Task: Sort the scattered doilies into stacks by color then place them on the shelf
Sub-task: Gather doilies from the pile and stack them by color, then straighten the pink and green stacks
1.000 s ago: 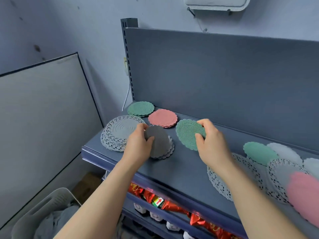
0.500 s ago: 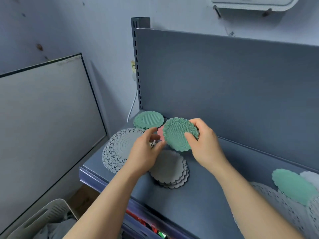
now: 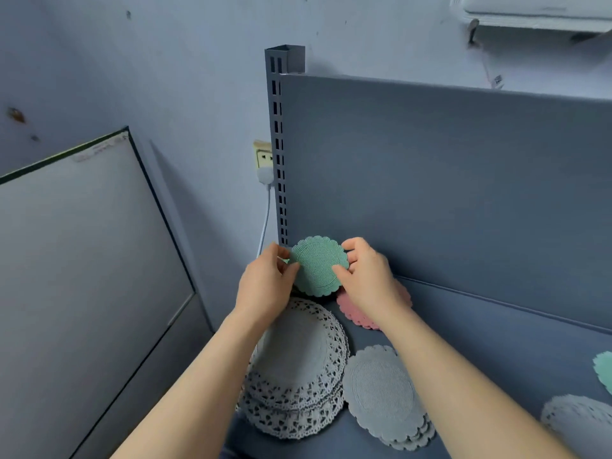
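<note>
Both hands pinch a green doily (image 3: 317, 265) at centre frame, above the shelf's (image 3: 496, 339) back corner: left hand (image 3: 265, 286) grips its left edge, right hand (image 3: 367, 276) its right edge.

No legible text, brand, number or sign anywhere in view. One candidate only: a small white tag (image 3: 497, 80) on the wall just above the top edge of the shelf back panel (image 3: 447, 180), dark marks on it, too small and blurred to read. Faint smudged markings on the top edge of the leaning board (image 3: 96, 150), left of the panel; not decipherable as letters. Doilies carry patterns only, no print.
</note>
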